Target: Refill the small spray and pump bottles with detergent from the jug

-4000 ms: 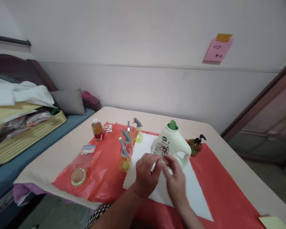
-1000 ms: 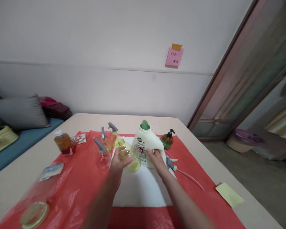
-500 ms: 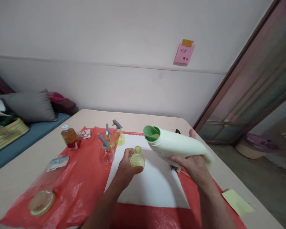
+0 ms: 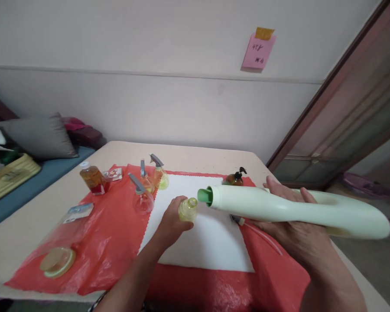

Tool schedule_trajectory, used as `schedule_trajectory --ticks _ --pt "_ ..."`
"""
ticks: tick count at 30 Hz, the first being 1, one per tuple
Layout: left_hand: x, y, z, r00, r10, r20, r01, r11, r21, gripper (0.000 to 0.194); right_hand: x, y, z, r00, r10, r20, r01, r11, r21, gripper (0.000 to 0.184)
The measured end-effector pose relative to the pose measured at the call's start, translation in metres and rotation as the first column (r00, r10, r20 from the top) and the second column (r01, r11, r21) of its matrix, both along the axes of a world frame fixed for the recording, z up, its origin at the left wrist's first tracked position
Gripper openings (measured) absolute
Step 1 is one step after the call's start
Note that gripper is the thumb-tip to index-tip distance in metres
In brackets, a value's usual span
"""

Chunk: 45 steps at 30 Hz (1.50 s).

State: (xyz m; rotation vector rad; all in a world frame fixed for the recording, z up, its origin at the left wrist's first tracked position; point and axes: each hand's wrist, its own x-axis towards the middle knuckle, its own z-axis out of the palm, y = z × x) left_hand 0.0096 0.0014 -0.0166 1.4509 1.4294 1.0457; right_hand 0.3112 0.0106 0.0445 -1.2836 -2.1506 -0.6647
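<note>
My left hand (image 4: 173, 219) is closed round a clear yellow-green bottle (image 4: 186, 211) with an open neck, tilted slightly to the right above the white cloth (image 4: 208, 255). My right hand (image 4: 295, 216) grips a large pale green jug (image 4: 247, 201), lying almost level in the air. Its green pouring spout (image 4: 204, 195) points left, just right of the small bottle's mouth and apart from it. No stream of liquid shows between them. Beneath the jug lies a loose spray head (image 4: 237, 219), its pale tube (image 4: 266, 238) stretching right over the red plastic sheet (image 4: 279, 264).
Left of the cloth stand a pink spray bottle (image 4: 143, 203), an orange one (image 4: 148, 184) and a yellow one (image 4: 161, 178). An amber bottle (image 4: 92, 178) and a round lid-like disc (image 4: 57, 262) are farther left. A brown pump bottle (image 4: 234, 179) stands behind the jug.
The jug has swung from a slant to nearly level, its rear end moving right and closer to me. The small bottle has tipped a little to the right. The pump bottle has come into view.
</note>
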Motion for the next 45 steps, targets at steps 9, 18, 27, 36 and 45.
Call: schedule_trajectory --ticks 9,18,27,36,45 --pt "0.001 0.004 -0.007 0.997 -0.065 -0.029 0.065 0.998 -0.007 0.064 -0.003 0.0 0.0 0.996 0.03 0.09 -0.032 0.999 0.017 0.079" --pt "0.0 0.005 -0.007 0.997 -0.081 -0.014 0.081 0.996 -0.031 0.062 -0.009 0.001 0.001 0.993 0.051 0.103 -0.052 0.999 0.011 0.073" --pt "0.001 0.004 -0.007 0.996 -0.09 0.004 0.09 0.995 -0.042 0.061 -0.009 -0.001 0.005 0.991 0.037 0.132 -0.04 0.999 0.019 0.073" --pt "0.0 0.005 -0.012 0.995 -0.094 -0.022 0.093 0.995 -0.021 0.062 -0.012 -0.003 0.006 0.992 0.05 0.112 -0.049 0.999 -0.012 0.069" --pt "0.0 0.006 -0.012 0.995 -0.094 -0.03 0.092 0.994 -0.053 0.061 -0.015 -0.005 0.008 0.992 0.041 0.116 -0.037 0.999 -0.036 0.069"
